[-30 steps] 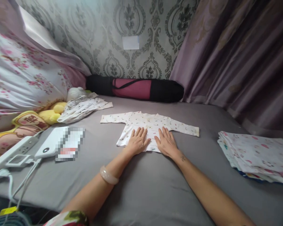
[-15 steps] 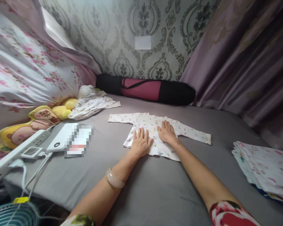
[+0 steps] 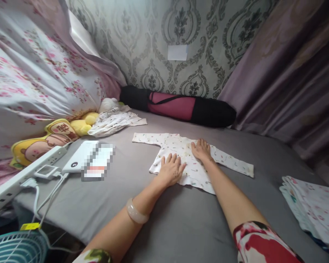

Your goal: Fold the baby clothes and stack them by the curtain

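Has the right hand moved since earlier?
Yes: the right hand has moved forward on the white patterned cloth shirt, nearer the long black-and-maroon fabric bag.

Pretty sure this was somebody's home, and a bedroom corner at that. The wide flat surface wore a smooth gray sheet like a bed, and it sat right up against a wall with fancy damask wallpaper. Purple curtains hung on the right, and a white floral cloth with pink flowers draped down the left. Yellow plush toys were tucked along that edge, super homey. There was also a power strip with chargers plugged in, plus a teal fan by the near left corner and folded fabrics on the right.
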Available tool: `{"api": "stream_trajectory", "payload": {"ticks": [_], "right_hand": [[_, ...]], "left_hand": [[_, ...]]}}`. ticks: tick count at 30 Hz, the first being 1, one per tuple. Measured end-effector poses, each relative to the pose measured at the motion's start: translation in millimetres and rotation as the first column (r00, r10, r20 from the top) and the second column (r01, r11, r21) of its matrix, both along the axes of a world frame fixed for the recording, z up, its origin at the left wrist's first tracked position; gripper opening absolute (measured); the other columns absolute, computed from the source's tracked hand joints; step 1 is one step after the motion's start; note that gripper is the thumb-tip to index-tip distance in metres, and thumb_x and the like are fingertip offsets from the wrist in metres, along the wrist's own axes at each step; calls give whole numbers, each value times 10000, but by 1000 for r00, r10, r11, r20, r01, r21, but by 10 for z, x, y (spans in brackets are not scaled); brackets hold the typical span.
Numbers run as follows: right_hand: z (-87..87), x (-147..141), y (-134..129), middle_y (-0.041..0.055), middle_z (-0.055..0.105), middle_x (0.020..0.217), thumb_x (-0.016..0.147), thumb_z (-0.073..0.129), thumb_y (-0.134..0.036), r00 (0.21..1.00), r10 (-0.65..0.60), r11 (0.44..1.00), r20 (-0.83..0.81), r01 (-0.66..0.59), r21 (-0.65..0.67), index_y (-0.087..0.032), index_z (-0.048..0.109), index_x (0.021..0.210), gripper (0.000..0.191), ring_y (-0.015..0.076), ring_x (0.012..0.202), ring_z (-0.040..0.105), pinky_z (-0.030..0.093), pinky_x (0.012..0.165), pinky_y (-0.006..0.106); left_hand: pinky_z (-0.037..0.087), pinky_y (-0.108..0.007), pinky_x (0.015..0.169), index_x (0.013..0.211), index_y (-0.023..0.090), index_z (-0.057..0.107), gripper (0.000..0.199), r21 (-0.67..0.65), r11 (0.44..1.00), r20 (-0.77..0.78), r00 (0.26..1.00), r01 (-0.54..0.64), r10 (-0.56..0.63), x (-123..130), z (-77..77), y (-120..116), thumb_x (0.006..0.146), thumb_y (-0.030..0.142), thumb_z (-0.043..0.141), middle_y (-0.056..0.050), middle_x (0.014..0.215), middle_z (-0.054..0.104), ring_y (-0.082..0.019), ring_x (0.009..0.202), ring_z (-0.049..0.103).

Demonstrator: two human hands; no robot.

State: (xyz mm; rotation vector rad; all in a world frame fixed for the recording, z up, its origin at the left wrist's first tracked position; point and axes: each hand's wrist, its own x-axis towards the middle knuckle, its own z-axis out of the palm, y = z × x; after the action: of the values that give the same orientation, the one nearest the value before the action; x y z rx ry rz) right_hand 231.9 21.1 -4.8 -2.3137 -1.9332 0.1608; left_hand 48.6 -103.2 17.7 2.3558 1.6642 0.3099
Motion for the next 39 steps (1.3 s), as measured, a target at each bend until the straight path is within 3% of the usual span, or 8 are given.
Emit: {"api": "stream_trajectory", "payload": {"ticks": [4, 7, 10, 16, 23, 29, 33, 39], "right_hand": [[137, -284, -140, 199, 200, 1578, 970, 263, -303, 989, 143, 986, 31, -145, 86, -5, 273, 1487, 597, 294, 1469, 102, 72, 1174, 473], [175, -636, -282, 151, 224, 1583, 980, 199, -290, 870, 488, 873, -74, -487, 38, -31, 263, 1503, 587, 209, 1469, 144, 102, 1183, 350], [150, -882, -299, 112, 224, 1588, 992, 166, -366, 771, 597, 778, -222, -624, -76, -70, 276, 1509, 605, 194, 1465, 168, 116, 1184, 342], [72, -993, 24, 82, 136, 1611, 992, 176, -418, 867, 475, 865, -149, -491, -98, -103, 216, 1530, 624, 239, 1480, 63, 38, 1185, 436], [13, -1118, 228, 136, 259, 1573, 993, 196, -407, 936, 352, 936, -16, -352, 27, -167, 327, 1492, 568, 277, 1453, 177, 102, 1152, 500], [56, -1067, 291, 128, 233, 1584, 994, 200, -417, 920, 381, 924, -91, -382, 1, -159, 306, 1499, 577, 261, 1465, 145, 81, 1162, 492], [144, -1030, 113, 139, 177, 1598, 980, 251, -342, 894, 413, 905, -176, -424, -33, -87, 241, 1514, 593, 247, 1473, 118, 86, 1180, 446], [95, -1207, -622, 155, 169, 1596, 953, 290, -259, 859, 477, 868, -183, -493, -53, -23, 222, 1508, 608, 257, 1472, 115, 108, 1180, 407]], "left_hand": [[393, -417, 1026, 1151, 75, 570, 390, 158, 971, -27, 982, -182, 189, -134, -58, 100, 997, 281, 276, -206, 1293, 559, -287, 1254, 494], [329, -431, 1077, 1250, 1, 513, 385, 186, 967, -85, 977, -176, 194, -191, -155, 138, 947, 193, 374, -255, 1392, 469, -321, 1345, 395], [315, -425, 1076, 1302, -30, 476, 435, 164, 981, -122, 984, -107, 128, -167, -172, 111, 908, 135, 395, -272, 1365, 485, -315, 1322, 414], [399, -424, 944, 1276, -2, 505, 437, 71, 996, -203, 977, -54, 68, -14, 18, -61, 859, 102, 428, -260, 1267, 523, -311, 1158, 504], [440, -413, 852, 1264, 137, 528, 376, -6, 997, -171, 982, -81, 79, -16, 178, -130, 901, 187, 443, -177, 1212, 558, -318, 1123, 506], [436, -336, 815, 1091, 171, 603, 338, -12, 941, -23, 941, -339, 338, -386, 219, 113, 986, 292, 306, -132, 1070, 630, -240, 969, 589], [416, -351, 863, 1018, 200, 638, 258, -52, 888, -20, 889, -457, 457, -642, 147, 275, 937, 311, 420, -114, 1113, 657, -260, 1068, 582], [413, -339, 856, 986, 189, 636, 242, -195, 878, 22, 893, -438, 450, -732, 120, 335, 868, 363, 516, -110, 1073, 703, -251, 1037, 619]]}}
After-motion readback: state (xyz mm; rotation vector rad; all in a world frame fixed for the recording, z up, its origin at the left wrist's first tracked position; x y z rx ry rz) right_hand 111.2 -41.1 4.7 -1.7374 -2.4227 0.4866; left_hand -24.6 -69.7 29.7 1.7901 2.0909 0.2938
